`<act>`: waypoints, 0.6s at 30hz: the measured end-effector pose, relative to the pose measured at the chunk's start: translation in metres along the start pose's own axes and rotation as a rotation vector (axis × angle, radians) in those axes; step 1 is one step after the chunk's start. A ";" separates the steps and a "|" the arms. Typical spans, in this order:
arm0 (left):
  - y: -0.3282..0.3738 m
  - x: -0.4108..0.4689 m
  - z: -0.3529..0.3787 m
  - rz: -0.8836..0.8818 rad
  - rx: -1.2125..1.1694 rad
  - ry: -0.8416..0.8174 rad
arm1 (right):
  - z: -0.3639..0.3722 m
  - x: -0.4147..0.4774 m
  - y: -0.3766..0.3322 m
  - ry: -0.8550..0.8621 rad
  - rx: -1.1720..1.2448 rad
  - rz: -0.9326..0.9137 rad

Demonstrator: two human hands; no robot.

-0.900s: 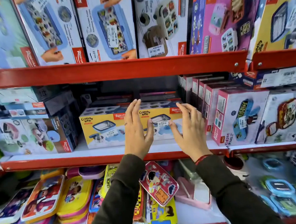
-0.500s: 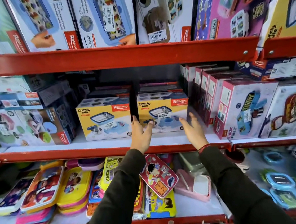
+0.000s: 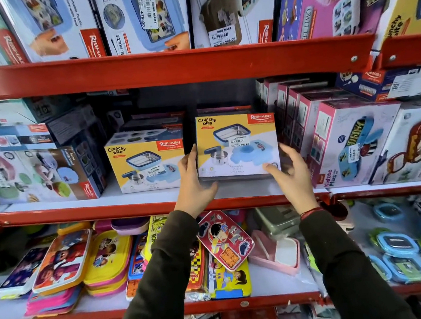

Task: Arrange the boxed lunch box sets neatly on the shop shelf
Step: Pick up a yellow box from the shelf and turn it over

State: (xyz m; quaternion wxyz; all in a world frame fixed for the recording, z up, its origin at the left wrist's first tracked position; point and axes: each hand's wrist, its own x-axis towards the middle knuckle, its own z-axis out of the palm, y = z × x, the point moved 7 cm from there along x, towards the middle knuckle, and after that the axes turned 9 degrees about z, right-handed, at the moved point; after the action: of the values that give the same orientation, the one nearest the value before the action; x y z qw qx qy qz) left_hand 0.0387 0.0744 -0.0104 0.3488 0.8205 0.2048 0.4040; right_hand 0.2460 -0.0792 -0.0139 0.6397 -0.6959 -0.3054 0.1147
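Two yellow "Crunchy bite" lunch box sets stand on the middle red shelf. The right box is tipped with its front face toward me and lifted off the shelf board. My left hand grips its lower left edge, thumb on the front. My right hand holds its lower right corner, fingers wrapped round the side. The left box sits flat on the shelf beside it, untouched. More flat boxes lie stacked behind both.
Pink "Kidzee Plus" boxes stand in a row close to the right. Stacked grey and white boxes fill the left. Large boxes line the upper shelf. Loose colourful lunch boxes and blue containers crowd the lower shelf.
Both hands dropped from in front of the two boxes, then closed on the right box and raised and tipped it toward me. The camera came closer.
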 end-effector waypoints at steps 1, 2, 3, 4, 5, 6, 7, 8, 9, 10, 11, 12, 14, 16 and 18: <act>-0.001 -0.001 -0.003 0.014 -0.019 0.001 | -0.001 -0.003 -0.004 0.003 0.031 -0.009; -0.001 -0.002 -0.006 0.024 -0.026 0.005 | -0.003 -0.005 -0.008 0.009 0.063 -0.016; 0.000 -0.003 -0.009 0.036 -0.026 0.011 | -0.004 -0.006 -0.011 0.014 0.089 -0.027; 0.002 -0.003 -0.012 0.048 -0.018 0.019 | -0.006 -0.008 -0.014 0.016 0.103 -0.036; 0.005 -0.004 -0.015 0.057 -0.028 0.039 | -0.007 -0.010 -0.016 0.012 0.108 -0.038; 0.009 -0.005 -0.018 0.051 -0.066 0.071 | -0.008 -0.011 -0.018 0.002 0.109 -0.038; 0.012 -0.006 -0.022 0.036 -0.122 0.116 | -0.009 -0.013 -0.020 -0.013 0.104 -0.044; 0.016 -0.007 -0.027 0.025 -0.167 0.162 | -0.009 -0.015 -0.022 -0.030 0.095 -0.055; 0.018 -0.006 -0.031 0.019 -0.193 0.206 | -0.009 -0.016 -0.024 -0.049 0.083 -0.071; 0.021 -0.005 -0.035 0.016 -0.191 0.237 | -0.009 -0.018 -0.026 -0.075 0.077 -0.090; 0.022 -0.003 -0.038 0.018 -0.181 0.251 | -0.009 -0.019 -0.026 -0.103 0.068 -0.108; 0.024 -0.002 -0.039 0.023 -0.168 0.244 | -0.008 -0.019 -0.026 -0.128 0.050 -0.120; 0.028 -0.002 -0.041 0.053 -0.124 0.188 | -0.008 -0.017 -0.025 -0.151 -0.024 -0.138; 0.031 -0.002 -0.040 0.111 -0.078 0.130 | -0.009 -0.011 -0.024 -0.134 -0.088 -0.146; 0.032 0.000 -0.040 0.155 -0.068 0.107 | -0.013 -0.007 -0.022 -0.082 -0.091 -0.149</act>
State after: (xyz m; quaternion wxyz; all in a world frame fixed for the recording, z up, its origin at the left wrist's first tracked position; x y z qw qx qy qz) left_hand 0.0081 0.0689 0.0304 0.3327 0.7989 0.1454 0.4796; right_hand 0.2415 -0.0945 0.0073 0.6010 -0.6944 -0.3872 0.0811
